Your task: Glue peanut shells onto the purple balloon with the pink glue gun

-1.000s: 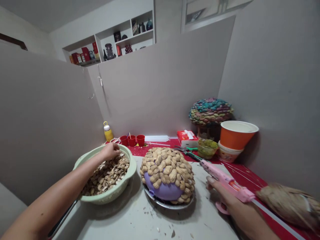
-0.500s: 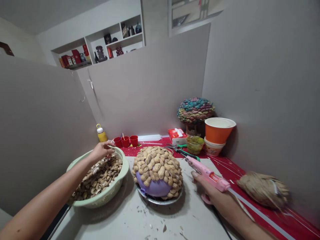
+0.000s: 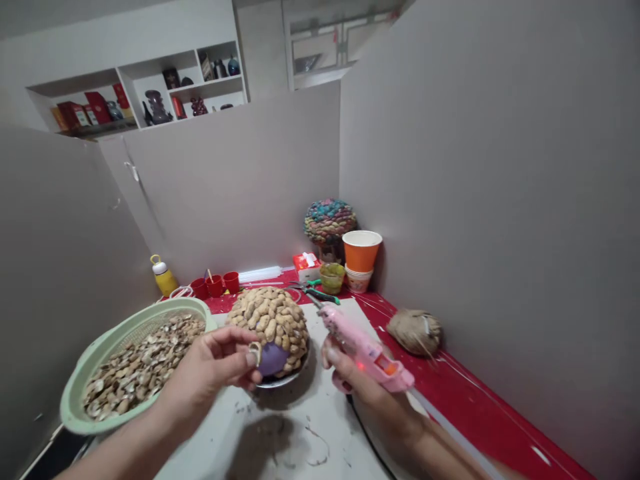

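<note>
The left hand (image 3: 200, 367) pinched a curved tan shell (image 3: 259, 354) near the purple, peanut-covered balloon (image 3: 273, 360); the right hand (image 3: 373, 395) gripped a pink plastic glue gun (image 3: 356, 339). Gluing seemed underway, calling for a steady nozzle (image 3: 315, 301).

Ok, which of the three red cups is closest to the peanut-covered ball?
The rightmost red cup, at the row's end; the other two sit farther left, toward the yellow bottle.

A gap parts dome (image 3: 270, 319) and glue gun (image 3: 361, 347); left hand (image 3: 217, 363) blocks the basin (image 3: 71, 400) side.
</note>
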Demonstrator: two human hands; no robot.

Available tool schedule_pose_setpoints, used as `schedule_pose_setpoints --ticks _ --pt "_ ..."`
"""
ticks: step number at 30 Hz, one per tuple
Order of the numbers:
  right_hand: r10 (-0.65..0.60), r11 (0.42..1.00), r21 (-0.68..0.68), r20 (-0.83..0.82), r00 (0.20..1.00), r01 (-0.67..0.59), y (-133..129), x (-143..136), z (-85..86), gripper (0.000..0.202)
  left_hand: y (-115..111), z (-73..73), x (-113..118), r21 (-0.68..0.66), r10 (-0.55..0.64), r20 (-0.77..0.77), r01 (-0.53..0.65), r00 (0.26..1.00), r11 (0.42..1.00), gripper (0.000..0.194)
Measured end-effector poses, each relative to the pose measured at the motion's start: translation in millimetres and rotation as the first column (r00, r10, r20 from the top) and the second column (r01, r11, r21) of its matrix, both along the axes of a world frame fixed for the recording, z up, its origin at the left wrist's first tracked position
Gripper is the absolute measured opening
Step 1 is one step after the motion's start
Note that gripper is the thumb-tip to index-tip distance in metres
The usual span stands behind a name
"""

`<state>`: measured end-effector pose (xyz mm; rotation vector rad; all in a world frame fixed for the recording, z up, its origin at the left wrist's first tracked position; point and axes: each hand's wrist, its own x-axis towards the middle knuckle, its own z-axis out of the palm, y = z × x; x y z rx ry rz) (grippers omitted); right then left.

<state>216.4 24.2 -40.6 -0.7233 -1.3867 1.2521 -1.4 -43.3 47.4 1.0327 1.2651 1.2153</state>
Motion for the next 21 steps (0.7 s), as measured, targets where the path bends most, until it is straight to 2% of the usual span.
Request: schedule_pose_setpoints --ticks 2,4,9,12,16,21 --pt "0.017 0.997 0.081 0.021 1.0 -0.018 -16 0 10.0 0.025 0 -5.4 21 0.037 -0.01 -0.03 0.011 1.0 0.999 0.036" --pt "0.087 0.982 0.165 0.02 0.996 -0.09 -25 -1 15.4 0.022 3 -10.9 39 0.075 0.007 -0.051 -0.003 0.999 0.997 0.036" --pt "0.031 0.978 0.207 -0.019 0.999 -0.026 -18 -5 6.4 0.021 12 -26.0 66 0.122 0.034 -0.021 -0.031 0.999 0.992 0.034" --pt "-0.009 0.972 0.233 -0.004 1.0 0.01 -10 -7 1.2 0.021 12 -34.5 73 0.17 0.05 -0.02 -0.046 0.999 0.984 0.033" --pt "-0.04 0.96 0.28 0.05 0.998 0.025 -9 -4 3.3 0.022 6 -45.0 72 0.199 0.006 0.028 -0.012 1.0 0.98 0.036" --pt "-0.066 0.905 0.426 0.153 0.986 -0.006 -10 0 4.1 0.02 -1 -65.2 70 0.132 -0.027 0.191 0.002 0.981 0.991 0.038"
